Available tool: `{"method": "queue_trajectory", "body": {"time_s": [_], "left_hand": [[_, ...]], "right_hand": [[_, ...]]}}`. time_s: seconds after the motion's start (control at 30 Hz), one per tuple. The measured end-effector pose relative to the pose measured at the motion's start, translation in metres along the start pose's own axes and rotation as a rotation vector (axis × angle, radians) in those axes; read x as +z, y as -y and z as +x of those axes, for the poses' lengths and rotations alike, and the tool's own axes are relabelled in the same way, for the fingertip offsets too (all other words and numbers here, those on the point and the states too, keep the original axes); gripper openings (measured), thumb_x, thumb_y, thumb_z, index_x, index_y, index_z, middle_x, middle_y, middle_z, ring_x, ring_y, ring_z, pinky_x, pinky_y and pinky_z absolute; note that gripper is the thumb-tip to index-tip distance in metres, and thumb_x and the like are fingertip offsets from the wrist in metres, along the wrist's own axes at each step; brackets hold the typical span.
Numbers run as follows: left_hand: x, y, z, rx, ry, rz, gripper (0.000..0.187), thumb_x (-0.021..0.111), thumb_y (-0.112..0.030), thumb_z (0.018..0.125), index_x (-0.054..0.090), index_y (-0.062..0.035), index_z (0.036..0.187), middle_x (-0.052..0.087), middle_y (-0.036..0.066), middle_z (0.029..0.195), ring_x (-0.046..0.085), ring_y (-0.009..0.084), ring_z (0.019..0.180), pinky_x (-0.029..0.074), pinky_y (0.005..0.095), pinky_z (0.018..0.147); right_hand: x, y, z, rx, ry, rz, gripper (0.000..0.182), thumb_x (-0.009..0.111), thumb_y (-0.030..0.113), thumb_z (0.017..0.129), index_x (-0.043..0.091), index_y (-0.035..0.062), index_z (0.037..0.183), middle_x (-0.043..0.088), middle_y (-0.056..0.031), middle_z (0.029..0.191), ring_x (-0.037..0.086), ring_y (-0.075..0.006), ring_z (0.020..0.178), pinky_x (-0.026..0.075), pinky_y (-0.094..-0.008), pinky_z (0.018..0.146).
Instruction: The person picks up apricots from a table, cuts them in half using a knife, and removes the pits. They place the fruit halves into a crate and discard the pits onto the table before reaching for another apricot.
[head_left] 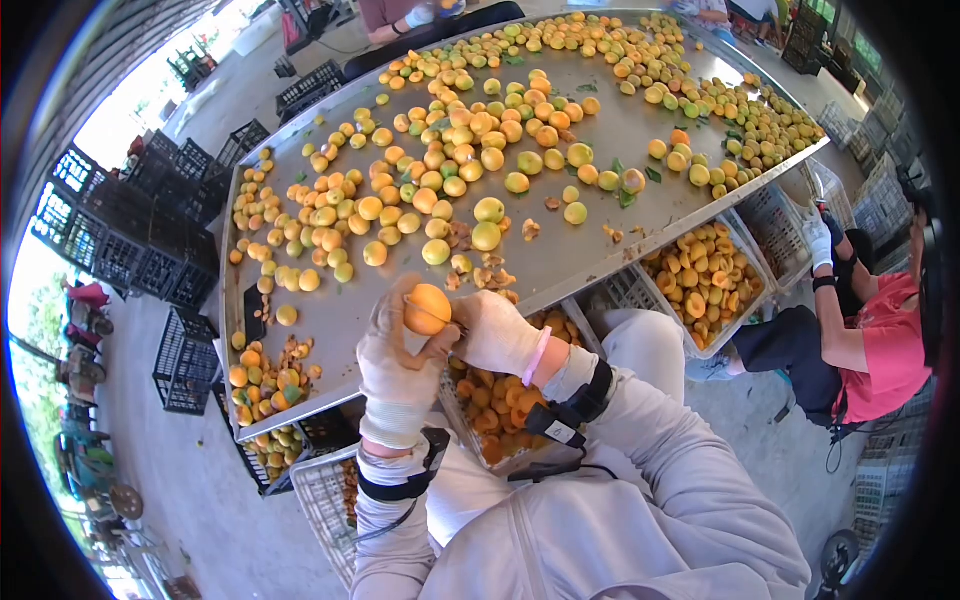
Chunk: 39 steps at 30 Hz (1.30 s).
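Observation:
My left hand point(395, 350), in a pale glove, holds an orange apricot point(428, 309) between thumb and fingers at the table's near edge. Touching the fruit's right side is my gloved right hand point(495, 332), its fingers closed; what they grip is too small to make out. A pink band circles the right wrist. Both hands are above a basket of halved apricots point(490, 405). Beyond them, many whole yellow, orange and green apricots point(487, 236) lie spread over the metal table point(560, 245), with brown scraps point(490, 277) near my hands.
At the right, a co-worker in a pink shirt point(885, 350) sits beside a crate of halved fruit point(705, 285). More people are at the table's far side. Black crates point(130, 225) are stacked at left; a white basket point(325, 510) stands by my left arm.

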<state>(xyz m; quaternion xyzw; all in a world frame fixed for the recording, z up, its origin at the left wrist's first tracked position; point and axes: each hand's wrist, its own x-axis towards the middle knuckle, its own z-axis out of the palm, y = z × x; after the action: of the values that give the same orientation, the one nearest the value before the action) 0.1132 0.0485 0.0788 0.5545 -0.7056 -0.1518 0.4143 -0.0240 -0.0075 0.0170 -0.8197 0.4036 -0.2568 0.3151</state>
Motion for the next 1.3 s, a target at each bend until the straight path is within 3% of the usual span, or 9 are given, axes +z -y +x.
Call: {"method": "queue_trajectory", "body": {"time_s": [0.23,0.4,0.5,0.63,0.73,0.8,0.9,1.0,1.3], "left_hand": [[0.013,-0.003,0.0,-0.406,-0.13,-0.971,0.06,0.082,-0.014,0.073,0.052,0.0044,0.122,0.061,0.01,0.11,0.06,0.0194,0.098,0.05,0.0335,0.086],[0.015,-0.003,0.002,-0.203,-0.15,-0.349,0.059,0.079,-0.006,0.075,0.05,0.0054,0.125,0.062,0.01,0.104,0.06,0.0154,0.091,0.052,0.0282,0.079],[0.013,0.003,0.005,-0.254,-0.112,-0.387,0.058,0.078,-0.001,0.074,0.051,0.0058,0.125,0.062,0.01,0.102,0.061,0.015,0.091,0.053,0.0284,0.079],[-0.002,0.007,0.008,-0.474,0.082,-0.74,0.054,0.073,0.001,0.073,0.053,0.0042,0.123,0.064,0.013,0.104,0.062,0.0177,0.092,0.052,0.0299,0.082],[0.003,0.031,0.01,-0.478,-0.019,-1.15,0.052,0.068,0.0,0.076,0.053,0.0012,0.126,0.063,0.013,0.11,0.063,0.0179,0.091,0.053,0.0298,0.08],[0.006,0.049,0.013,-0.417,-0.215,-1.256,0.052,0.066,-0.001,0.078,0.052,0.0007,0.127,0.061,0.013,0.113,0.062,0.0178,0.093,0.053,0.0284,0.08],[0.001,0.067,0.009,-0.374,-0.132,-0.772,0.055,0.066,-0.004,0.081,0.047,-0.0001,0.132,0.06,0.011,0.113,0.06,0.0211,0.101,0.051,0.0315,0.087],[0.013,0.05,0.008,-0.225,-0.105,-0.353,0.051,0.069,-0.003,0.076,0.051,-0.001,0.124,0.063,0.01,0.104,0.064,0.023,0.091,0.052,0.0336,0.082],[0.006,0.03,0.012,0.128,0.048,0.273,0.048,0.07,-0.002,0.068,0.055,-0.0026,0.113,0.065,0.015,0.099,0.066,0.0306,0.087,0.053,0.0343,0.077]], "right_hand": [[-0.014,0.02,-0.002,0.051,-0.093,-0.058,0.018,0.058,0.018,0.08,0.063,0.0107,0.096,0.066,-0.0145,0.08,0.064,-0.0356,0.075,0.052,-0.044,0.068],[-0.009,0.018,0.001,0.033,-0.07,-0.029,0.018,0.057,0.018,0.08,0.063,0.0082,0.094,0.066,-0.0159,0.081,0.064,-0.0371,0.074,0.052,-0.0448,0.065],[0.0,-0.002,0.008,-0.247,-0.078,0.216,0.013,0.057,0.016,0.081,0.062,0.0062,0.088,0.065,-0.0122,0.072,0.063,-0.0282,0.062,0.05,-0.0384,0.057],[0.001,-0.01,0.002,0.151,0.459,0.89,0.011,0.065,0.016,0.081,0.063,0.0054,0.084,0.06,-0.0003,0.067,0.056,-0.0103,0.059,0.041,-0.0252,0.048],[-0.015,0.009,0.001,0.212,0.42,0.811,0.006,0.063,0.012,0.08,0.063,0.0067,0.082,0.052,0.0018,0.062,0.043,-0.007,0.052,0.035,-0.0247,0.044],[0.004,-0.01,0.001,0.053,0.095,0.735,0.007,0.064,0.014,0.081,0.064,0.0069,0.084,0.058,0.0004,0.065,0.047,-0.0062,0.053,0.038,-0.0231,0.046],[-0.04,0.005,-0.006,0.52,0.039,0.893,0.016,0.065,0.015,0.079,0.066,0.0061,0.092,0.066,-0.0058,0.081,0.06,-0.0121,0.068,0.049,-0.0264,0.063],[-0.021,0.005,0.006,0.025,-0.241,0.666,0.028,0.066,0.017,0.077,0.065,0.0064,0.102,0.067,-0.0104,0.09,0.064,-0.0204,0.082,0.051,-0.0316,0.075],[-0.027,0.013,0.016,0.029,-0.103,0.344,0.042,0.063,0.017,0.072,0.058,0.0038,0.112,0.066,-0.0186,0.091,0.066,-0.0319,0.082,0.052,-0.0347,0.075]]}}
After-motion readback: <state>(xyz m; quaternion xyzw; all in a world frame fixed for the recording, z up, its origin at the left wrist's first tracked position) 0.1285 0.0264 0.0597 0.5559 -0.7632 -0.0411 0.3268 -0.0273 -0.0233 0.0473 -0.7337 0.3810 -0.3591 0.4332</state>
